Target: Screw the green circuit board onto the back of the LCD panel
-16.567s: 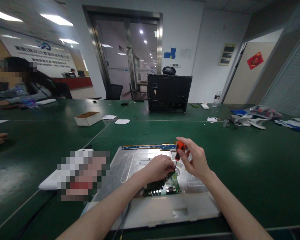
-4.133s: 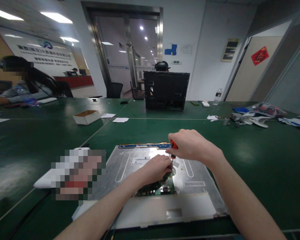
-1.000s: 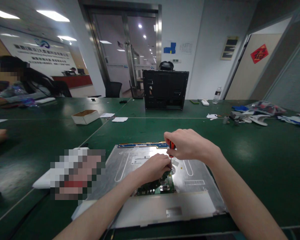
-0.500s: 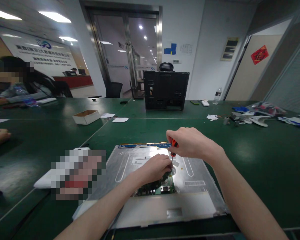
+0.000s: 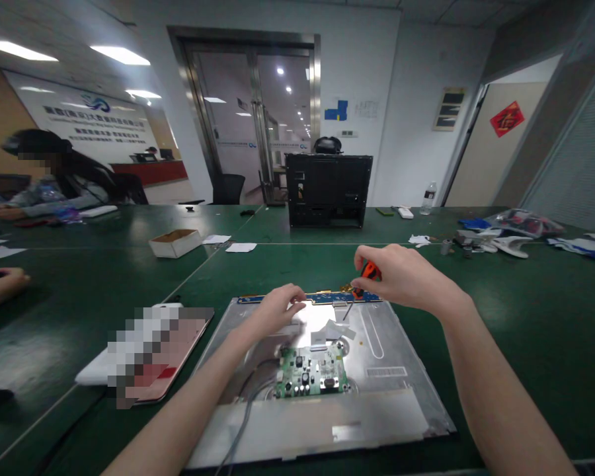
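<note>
An orange-and-black screwdriver (image 5: 367, 274) is gripped in my right hand (image 5: 401, 274), its thin shaft slanting down and left over the back of a flat display panel (image 5: 391, 396). My left hand (image 5: 272, 311) hovers over the panel's upper left, fingers loosely curled, with a gap between thumb and index finger. I see nothing held there. A green circuit board (image 5: 312, 370) lies in the panel's middle, with a ribbon cable (image 5: 320, 339) at its upper edge. Along the panel's far edge runs a narrow blue circuit strip (image 5: 322, 299).
A phone (image 5: 186, 357) and a white object, partly pixelated, lie left of the panel. Dark cables (image 5: 245, 420) cross its lower left. Farther back are an open box (image 5: 176, 243), paper slips (image 5: 241, 247) and a black monitor casing (image 5: 330, 190). Another person's hand (image 5: 2, 284) rests at left.
My left hand has moved up and left, uncovering the green board. My right hand has shifted right with the screwdriver, which has come away from the board's upper edge and tilted.
</note>
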`<state>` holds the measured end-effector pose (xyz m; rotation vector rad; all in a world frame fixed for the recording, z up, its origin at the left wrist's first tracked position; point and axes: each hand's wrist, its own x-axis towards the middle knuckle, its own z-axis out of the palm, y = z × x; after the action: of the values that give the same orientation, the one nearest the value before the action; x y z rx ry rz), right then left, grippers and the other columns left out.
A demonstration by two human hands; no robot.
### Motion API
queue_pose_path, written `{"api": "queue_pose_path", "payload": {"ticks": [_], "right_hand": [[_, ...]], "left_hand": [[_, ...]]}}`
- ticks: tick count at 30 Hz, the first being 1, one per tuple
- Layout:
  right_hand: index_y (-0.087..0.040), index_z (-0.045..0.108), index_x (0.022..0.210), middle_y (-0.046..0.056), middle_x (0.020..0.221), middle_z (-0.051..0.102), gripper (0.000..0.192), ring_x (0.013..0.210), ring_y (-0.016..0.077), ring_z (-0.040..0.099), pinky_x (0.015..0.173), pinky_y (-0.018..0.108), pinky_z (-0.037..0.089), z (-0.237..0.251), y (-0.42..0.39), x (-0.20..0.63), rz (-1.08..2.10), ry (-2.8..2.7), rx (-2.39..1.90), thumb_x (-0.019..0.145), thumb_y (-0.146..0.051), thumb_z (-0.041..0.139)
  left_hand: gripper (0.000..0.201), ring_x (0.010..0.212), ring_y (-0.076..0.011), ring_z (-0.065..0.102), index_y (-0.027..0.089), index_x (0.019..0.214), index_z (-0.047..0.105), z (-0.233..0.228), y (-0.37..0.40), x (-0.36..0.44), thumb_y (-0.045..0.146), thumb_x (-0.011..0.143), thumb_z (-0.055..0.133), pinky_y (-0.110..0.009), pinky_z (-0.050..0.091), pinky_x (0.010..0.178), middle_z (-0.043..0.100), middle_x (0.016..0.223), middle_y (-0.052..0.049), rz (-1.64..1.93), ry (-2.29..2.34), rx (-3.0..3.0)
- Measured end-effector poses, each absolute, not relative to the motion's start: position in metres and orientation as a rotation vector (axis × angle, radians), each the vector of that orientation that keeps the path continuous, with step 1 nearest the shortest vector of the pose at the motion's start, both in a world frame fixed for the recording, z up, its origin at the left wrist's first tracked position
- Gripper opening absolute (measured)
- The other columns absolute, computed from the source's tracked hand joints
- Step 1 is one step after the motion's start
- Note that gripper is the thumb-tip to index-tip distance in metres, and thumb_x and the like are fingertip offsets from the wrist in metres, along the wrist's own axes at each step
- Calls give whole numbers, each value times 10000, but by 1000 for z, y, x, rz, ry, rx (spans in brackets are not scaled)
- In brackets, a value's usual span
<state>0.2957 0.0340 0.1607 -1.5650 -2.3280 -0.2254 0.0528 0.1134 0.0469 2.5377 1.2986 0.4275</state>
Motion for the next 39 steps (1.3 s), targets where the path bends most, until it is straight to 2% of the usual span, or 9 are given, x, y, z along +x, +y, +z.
{"api": "queue_pose_path", "payload": {"ticks": [3,6,11,15,18,23,26,39], "right_hand": [[-228,569,841,-3,659,602,166,591,154,520,506,251,287,151,32,306,-178,-2254,-1555,805,-383,618],[-220,565,777,-10,638,603,195,583,147,533,518,249,329,132,34,322,-1,-2154,-1542,820,-407,598],[-207,580,737,-8,657,597,257,566,136,529,533,254,374,92,42,350,206,-1912,-1473,817,-451,588],[-201,576,751,-33,551,531,281,459,122,494,453,245,366,64,44,363,434,-1691,-1456,791,-477,606],[-200,553,736,-51,491,481,333,410,116,469,398,232,353,45,43,368,583,-1490,-1387,761,-525,622],[-197,544,760,-51,476,471,350,402,113,443,387,232,350,28,38,363,615,-1417,-1339,776,-541,604],[-200,543,760,-52,486,464,344,413,117,450,394,237,352,27,35,357,615,-1407,-1313,780,-538,604],[-199,556,753,-48,544,486,270,439,109,465,412,232,355,26,33,351,577,-1440,-1292,790,-458,621]], "left_hand": [[106,736,-196,593,155,807,620,46,120,40,232,829,551,-248,394,621,652,800,-47,307,1327,2516],[82,680,-186,590,160,784,629,42,119,37,236,783,596,-232,362,572,650,741,-28,220,1319,2501],[54,672,-182,586,161,724,607,38,115,42,144,749,563,-230,338,564,648,731,-32,171,1385,2484],[138,670,-180,570,166,664,564,44,107,44,56,715,498,-234,333,576,626,695,-26,184,1422,2489],[148,695,-178,563,162,718,561,51,93,47,47,737,471,-238,353,596,622,735,-31,223,1406,2497],[76,720,-159,560,175,816,577,57,52,71,131,800,518,-236,408,630,627,811,-18,319,1007,2497],[93,709,-156,547,176,787,565,53,28,91,92,781,526,-240,394,614,619,797,-12,312,815,2565],[120,808,-194,531,179,786,566,24,15,100,69,806,522,-330,365,755,617,849,-28,299,707,2809]]}}
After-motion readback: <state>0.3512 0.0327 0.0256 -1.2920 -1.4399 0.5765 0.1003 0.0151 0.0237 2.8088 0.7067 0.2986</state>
